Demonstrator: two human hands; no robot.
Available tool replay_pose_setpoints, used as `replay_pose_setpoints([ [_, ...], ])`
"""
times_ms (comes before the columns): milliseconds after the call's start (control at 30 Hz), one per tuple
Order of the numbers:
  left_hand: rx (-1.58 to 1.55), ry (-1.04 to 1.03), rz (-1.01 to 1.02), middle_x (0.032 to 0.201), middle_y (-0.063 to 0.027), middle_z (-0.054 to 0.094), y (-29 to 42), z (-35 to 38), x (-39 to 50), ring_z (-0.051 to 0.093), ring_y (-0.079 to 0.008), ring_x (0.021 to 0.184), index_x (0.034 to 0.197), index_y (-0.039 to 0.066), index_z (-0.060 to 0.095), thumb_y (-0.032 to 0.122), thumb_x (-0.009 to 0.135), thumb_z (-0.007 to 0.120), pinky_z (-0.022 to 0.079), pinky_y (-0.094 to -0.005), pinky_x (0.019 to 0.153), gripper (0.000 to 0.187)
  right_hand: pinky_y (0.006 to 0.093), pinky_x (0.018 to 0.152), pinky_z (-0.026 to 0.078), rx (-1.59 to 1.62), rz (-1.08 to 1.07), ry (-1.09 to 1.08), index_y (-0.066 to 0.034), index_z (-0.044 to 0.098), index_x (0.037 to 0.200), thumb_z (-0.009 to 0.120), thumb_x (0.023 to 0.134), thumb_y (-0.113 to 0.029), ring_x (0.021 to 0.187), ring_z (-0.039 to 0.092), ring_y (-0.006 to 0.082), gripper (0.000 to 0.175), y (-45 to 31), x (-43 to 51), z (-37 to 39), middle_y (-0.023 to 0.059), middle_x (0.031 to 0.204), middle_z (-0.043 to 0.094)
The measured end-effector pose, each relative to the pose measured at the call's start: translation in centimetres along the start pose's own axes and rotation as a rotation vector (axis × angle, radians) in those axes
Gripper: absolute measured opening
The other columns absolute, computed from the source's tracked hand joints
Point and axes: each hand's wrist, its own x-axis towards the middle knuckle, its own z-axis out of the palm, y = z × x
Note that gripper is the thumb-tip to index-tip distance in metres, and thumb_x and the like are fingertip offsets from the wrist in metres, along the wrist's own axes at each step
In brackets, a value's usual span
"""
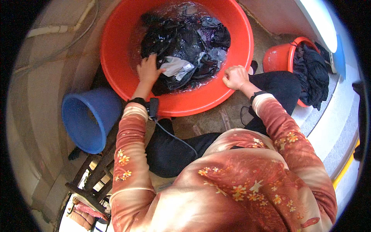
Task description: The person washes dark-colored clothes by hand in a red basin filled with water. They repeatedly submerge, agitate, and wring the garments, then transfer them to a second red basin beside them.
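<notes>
A wide red plastic tub (176, 108) stands before me, holding water and a heap of dark wet clothes (185, 40). Within the tub, a pale piece of cloth (176, 68) lies on top of the dark ones. My left hand (149, 69) is over the near left part of the heap, its thumb beside the pale cloth and its fingers spread at the dark fabric; whether the fingertips touch it is hard to tell. On the tub's right rim rests my right hand (236, 77), its fingers curled over the edge.
A blue plastic bucket (111, 105) lies tilted at the left. At the right, a smaller red bucket (276, 58) holds dark clothes (310, 72) that hang over its rim. A pipe (49, 30) runs along the left wall. A dark slatted frame (92, 182) is at lower left.
</notes>
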Motion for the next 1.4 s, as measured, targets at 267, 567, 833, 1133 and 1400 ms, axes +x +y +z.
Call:
replay_pose_setpoints([
  [267, 0.095, 0.176, -0.006, 0.086, -0.0133, 0.065, -2.9, -1.6, 2.2, 0.061, -0.0375, 0.085, 0.097, 0.011, 0.062, 0.029, 0.087, 0.057, 0.048, -0.0482, 0.07, 0.021, 0.0416, 0.07, 0.047, -0.017, -0.021, 0.016, -0.0094, 0.064, 0.067, 0.057, 0.069, -0.029, 0.073, 0.063, 0.0275, 0.021, -0.1, 0.0, -0.2, 0.0102, 0.072, 0.065],
  [567, -0.774, 0.38, 0.06, 0.077, -0.0194, 0.062, 4.8, -7.4, 0.8, 0.063, -0.0329, 0.073, 0.092, 0.002, 0.059, 0.026, 0.092, 0.053, 0.047, -0.0399, 0.066, 0.025, 0.0422, 0.068, 0.047, -0.022, -0.019, 0.023, -0.0097, 0.063, 0.065, 0.057, 0.069, -0.028, 0.072, 0.062, 0.0276, 0.019, 0.0, 0.1, 0.1, 0.0099, 0.07, 0.064],
  [833, -0.062, -0.587, 0.048, 0.111, -0.0197, 0.062, 7.8, 1.1, -1.7, 0.061, -0.0341, 0.104, 0.115, 0.004, 0.049, 0.069, 0.068, 0.064, 0.049, -0.0423, 0.085, 0.082, 0.0427, 0.07, 0.047, -0.019, -0.015, -0.004, -0.0079, 0.064, 0.067, 0.056, 0.07, -0.032, 0.074, 0.063, 0.0294, 0.025, -0.1, 0.1, -0.2, 0.0124, 0.074, 0.065],
  [1133, -0.007, -0.433, 0.002, 0.098, -0.0191, 0.066, 7.4, 6.4, -1.1, 0.066, -0.0349, 0.088, 0.105, 0.004, 0.056, 0.023, 0.081, 0.055, 0.053, -0.044, 0.077, 0.031, 0.0418, 0.07, 0.047, -0.027, -0.018, -0.02, -0.0089, 0.064, 0.067, 0.056, 0.07, -0.031, 0.075, 0.063, 0.0281, 0.023, -0.2, 0.1, -0.4, 0.0105, 0.074, 0.065],
  [1400, -0.367, -0.153, -0.007, 0.094, -0.0222, 0.064, 4.2, -6.7, 0.9, 0.059, -0.0408, 0.095, 0.096, 0.006, 0.059, 0.013, 0.076, 0.057, 0.047, -0.0455, 0.081, 0.022, 0.0417, 0.072, 0.047, 0.0, -0.022, 0.015, -0.0087, 0.066, 0.07, 0.057, 0.07, -0.03, 0.078, 0.063, 0.0283, 0.023, 0.1, -0.2, -0.1, 0.0108, 0.076, 0.066],
])
